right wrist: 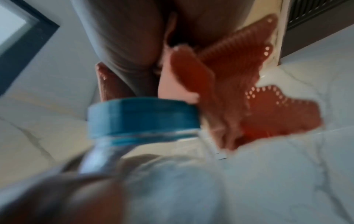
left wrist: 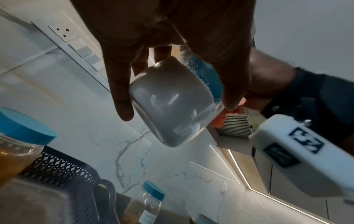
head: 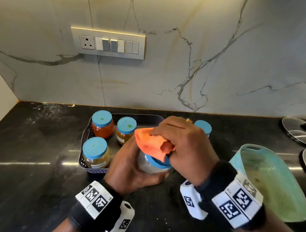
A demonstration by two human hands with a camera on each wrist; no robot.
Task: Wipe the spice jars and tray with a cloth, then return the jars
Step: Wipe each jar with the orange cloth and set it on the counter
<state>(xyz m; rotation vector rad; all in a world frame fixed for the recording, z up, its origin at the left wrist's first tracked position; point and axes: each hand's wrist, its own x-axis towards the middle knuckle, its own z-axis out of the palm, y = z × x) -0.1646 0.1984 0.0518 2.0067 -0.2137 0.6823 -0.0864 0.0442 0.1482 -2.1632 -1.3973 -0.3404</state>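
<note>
My left hand (head: 135,171) grips a clear jar (head: 150,166) with a blue lid, tilted above the black counter; the left wrist view shows its pale underside (left wrist: 168,109) between my fingers. An orange cloth (head: 151,144) is bunched in my right hand (head: 181,145) and pressed onto the jar's lid (right wrist: 143,116). Behind, a dark perforated tray (head: 87,134) holds three blue-lidded jars: a red one (head: 103,124), a yellow-brown one (head: 125,130) and a front one (head: 95,152). One more blue-lidded jar (head: 203,128) stands behind my right hand, outside the tray.
A turquoise colander (head: 271,182) lies tilted on the counter at the right. Steel pot lids (head: 301,131) sit at the far right. A switch panel (head: 107,43) is on the marble wall behind.
</note>
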